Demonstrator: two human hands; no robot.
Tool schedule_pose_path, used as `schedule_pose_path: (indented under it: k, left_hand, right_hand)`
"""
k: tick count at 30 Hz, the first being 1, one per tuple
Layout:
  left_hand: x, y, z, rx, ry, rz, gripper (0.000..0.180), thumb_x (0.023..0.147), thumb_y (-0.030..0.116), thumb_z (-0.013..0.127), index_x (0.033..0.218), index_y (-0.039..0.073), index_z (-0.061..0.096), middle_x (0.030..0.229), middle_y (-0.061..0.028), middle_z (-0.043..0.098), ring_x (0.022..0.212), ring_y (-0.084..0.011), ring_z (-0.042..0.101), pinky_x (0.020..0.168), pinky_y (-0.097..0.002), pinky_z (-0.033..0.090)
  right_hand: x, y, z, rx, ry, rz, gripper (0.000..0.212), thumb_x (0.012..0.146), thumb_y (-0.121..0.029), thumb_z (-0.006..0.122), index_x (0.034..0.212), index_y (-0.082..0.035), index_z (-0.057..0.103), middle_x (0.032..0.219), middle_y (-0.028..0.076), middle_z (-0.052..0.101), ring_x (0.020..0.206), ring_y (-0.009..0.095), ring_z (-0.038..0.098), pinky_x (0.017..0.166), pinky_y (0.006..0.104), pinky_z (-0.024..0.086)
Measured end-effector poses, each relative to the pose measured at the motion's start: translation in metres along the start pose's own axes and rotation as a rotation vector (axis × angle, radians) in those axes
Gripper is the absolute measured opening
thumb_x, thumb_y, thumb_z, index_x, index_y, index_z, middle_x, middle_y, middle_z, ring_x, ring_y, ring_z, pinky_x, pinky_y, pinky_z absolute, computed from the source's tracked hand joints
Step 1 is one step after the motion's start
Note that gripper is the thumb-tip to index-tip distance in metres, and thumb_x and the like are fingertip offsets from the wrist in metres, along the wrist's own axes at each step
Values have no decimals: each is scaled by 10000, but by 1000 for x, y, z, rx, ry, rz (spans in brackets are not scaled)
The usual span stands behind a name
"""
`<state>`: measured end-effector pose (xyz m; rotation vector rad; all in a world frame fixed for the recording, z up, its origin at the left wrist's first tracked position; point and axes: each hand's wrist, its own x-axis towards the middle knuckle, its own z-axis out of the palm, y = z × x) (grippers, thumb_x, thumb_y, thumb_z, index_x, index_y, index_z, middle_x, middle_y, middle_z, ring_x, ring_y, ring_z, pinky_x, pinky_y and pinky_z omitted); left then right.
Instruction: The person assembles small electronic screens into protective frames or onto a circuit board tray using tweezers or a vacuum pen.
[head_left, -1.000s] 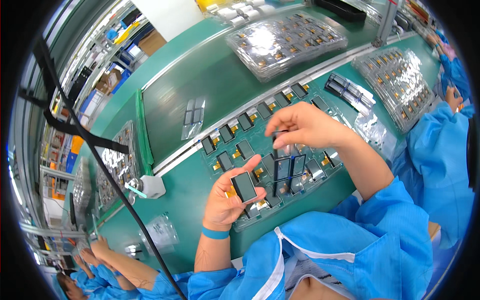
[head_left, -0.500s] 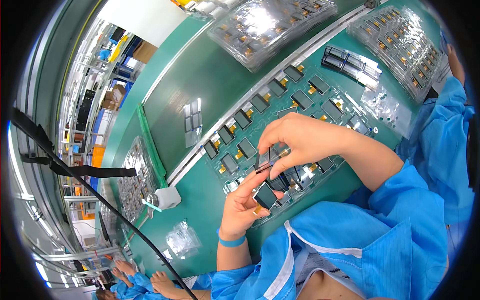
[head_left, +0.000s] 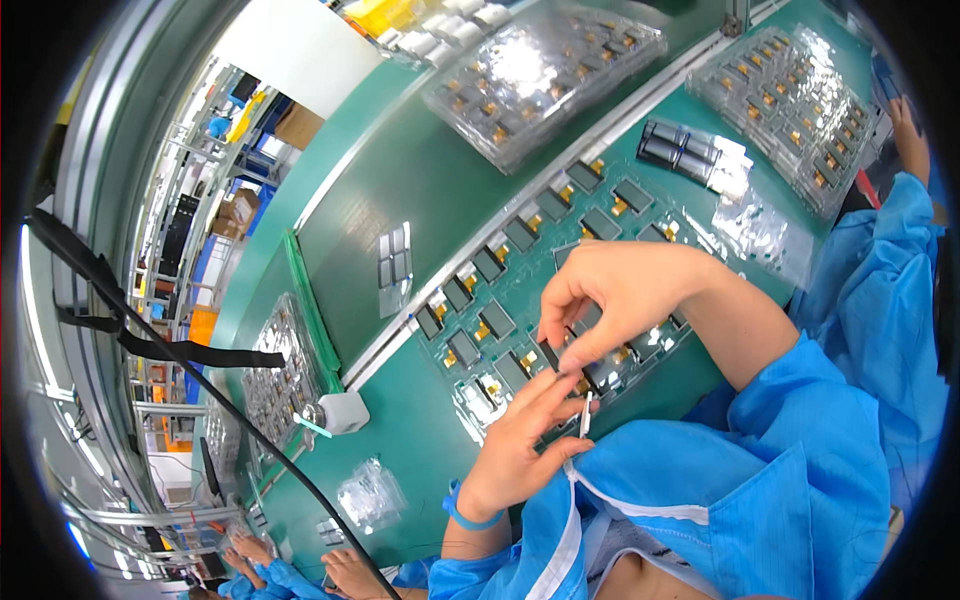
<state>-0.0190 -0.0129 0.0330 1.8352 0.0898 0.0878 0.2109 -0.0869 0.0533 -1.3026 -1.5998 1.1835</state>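
Observation:
My left hand (head_left: 515,445), with a blue band at its wrist, holds a small flat display module (head_left: 586,415) between thumb and fingers. The module is turned nearly edge-on. Just above it, my right hand (head_left: 640,295) pinches a thin dark frame-like piece (head_left: 549,356); its far part is hidden by the fingers. My right thumb meets the left fingertips. Beneath both hands lies a clear tray (head_left: 462,420) with rows of grey display modules (head_left: 496,318) that carry orange tabs. My right hand and forearm cover part of these rows.
Stacked clear trays (head_left: 545,85) stand at the back, and more (head_left: 790,110) at the far right. Black frames on film (head_left: 680,150) lie beyond my right hand. Left are a white bottle (head_left: 345,412), plastic bags (head_left: 371,495) and a black cable (head_left: 230,420). A co-worker's sleeve (head_left: 895,240) is at right.
Both hands have moved a little right and nearer me. The display module in my left hand has turned from face-on to nearly edge-on. My right hand still pinches the dark piece.

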Motion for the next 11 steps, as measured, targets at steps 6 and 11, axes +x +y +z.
schedule_pose_path:
  k: [6, 11]
  left_hand:
    - [9, 28, 9, 386, 55, 2, 636, 680, -61, 687, 1255, 2, 421, 1315, -159, 364, 1038, -278, 568, 840, -339, 512]
    - [14, 34, 11, 159, 90, -62, 635, 695, -88, 667, 1269, 3, 409, 1339, -153, 320, 1091, -293, 530, 845, -344, 510]
  right_hand:
    - [-8, 2, -4, -125, 88, -273, 288, 652, -197, 724, 846, -8, 627, 830, 98, 653, 794, 210, 632, 724, 304, 486]
    - [-13, -3, -6, -110, 229, -282, 314, 651, -224, 709, 858, -8, 615, 834, 114, 646, 809, 218, 629, 760, 283, 480]
